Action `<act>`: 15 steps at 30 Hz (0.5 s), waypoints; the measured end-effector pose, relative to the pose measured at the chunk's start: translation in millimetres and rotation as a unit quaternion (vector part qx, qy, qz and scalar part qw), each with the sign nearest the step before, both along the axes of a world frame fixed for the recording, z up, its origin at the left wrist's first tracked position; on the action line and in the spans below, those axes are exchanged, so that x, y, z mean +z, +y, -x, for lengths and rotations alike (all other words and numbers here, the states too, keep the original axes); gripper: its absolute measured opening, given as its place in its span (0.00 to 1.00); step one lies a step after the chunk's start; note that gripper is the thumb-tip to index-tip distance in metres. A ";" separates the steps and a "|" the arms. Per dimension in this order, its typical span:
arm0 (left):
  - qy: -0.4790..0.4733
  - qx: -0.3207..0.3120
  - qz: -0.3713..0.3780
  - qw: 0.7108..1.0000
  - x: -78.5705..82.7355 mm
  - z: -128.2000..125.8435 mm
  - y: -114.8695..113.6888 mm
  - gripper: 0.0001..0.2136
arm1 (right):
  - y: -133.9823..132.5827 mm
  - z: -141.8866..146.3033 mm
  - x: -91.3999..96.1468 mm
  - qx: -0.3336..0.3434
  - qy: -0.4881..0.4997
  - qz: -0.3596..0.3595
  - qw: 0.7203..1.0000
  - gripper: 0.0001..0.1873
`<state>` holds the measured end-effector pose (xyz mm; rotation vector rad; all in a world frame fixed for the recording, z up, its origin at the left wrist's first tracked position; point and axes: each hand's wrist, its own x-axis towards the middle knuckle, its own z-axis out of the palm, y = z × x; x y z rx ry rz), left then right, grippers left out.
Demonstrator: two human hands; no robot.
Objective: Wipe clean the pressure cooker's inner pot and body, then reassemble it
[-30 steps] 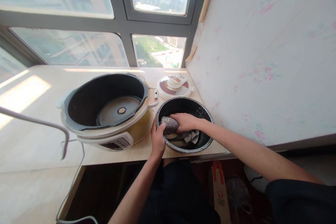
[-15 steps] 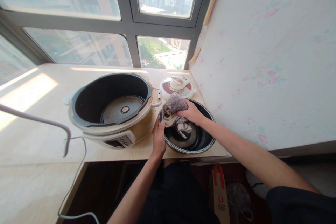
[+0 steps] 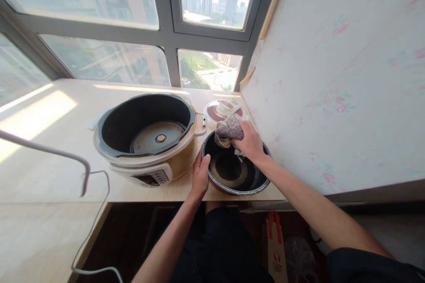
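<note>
pale wooden table (image 3: pixel 40 159) lit by sun patches, grey-framed windows (image 3: pixel 166 40) showing city towers and green grounds, floral-papered wall (image 3: pixel 332 75) on the right, dark space under the table
</note>
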<state>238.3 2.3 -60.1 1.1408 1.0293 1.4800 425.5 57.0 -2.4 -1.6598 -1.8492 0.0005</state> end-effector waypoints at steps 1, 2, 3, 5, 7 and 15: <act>0.000 0.000 -0.001 1.000 0.0 0.1 0.3 0.20 | -0.4 0.9 -0.6 0.016 -0.025 0.022 0.999 0.30; 0.000 0.000 -0.002 1.000 -0.1 0.1 0.6 0.20 | -0.5 2.0 -1.6 0.031 -0.048 0.042 0.997 0.29; 0.000 0.000 -0.004 1.000 -0.2 0.1 1.0 0.20 | -0.3 3.3 -3.0 0.047 -0.067 0.060 0.995 0.29; -0.001 -0.003 -0.008 1.000 -0.4 -0.2 1.9 0.20 | 0.8 5.8 -6.6 0.076 -0.087 0.082 0.990 0.29; -0.007 -0.004 -0.009 1.000 -0.6 -0.7 2.3 0.20 | 2.7 7.5 -10.7 0.109 -0.082 0.096 0.986 0.29; -0.023 0.027 0.047 0.998 1.8 -5.1 -2.7 0.24 | 3.2 15.4 -21.4 0.325 0.143 0.179 0.917 0.34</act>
